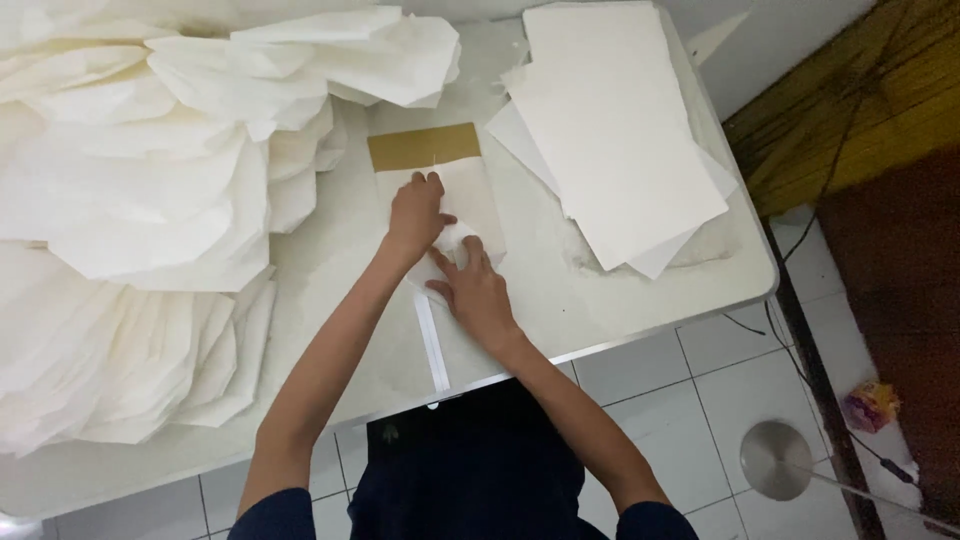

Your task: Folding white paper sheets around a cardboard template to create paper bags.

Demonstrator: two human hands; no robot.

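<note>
A white table stands on a floor of pale square tiles — dim light overall — with dark wooden furniture along the right side.

We've only one view: head cam, worn above the white table, looking steeply down and fwd across it. Fairly close, w/ the table filling most of frame; tiled floor shows at its near and right edges.
</note>
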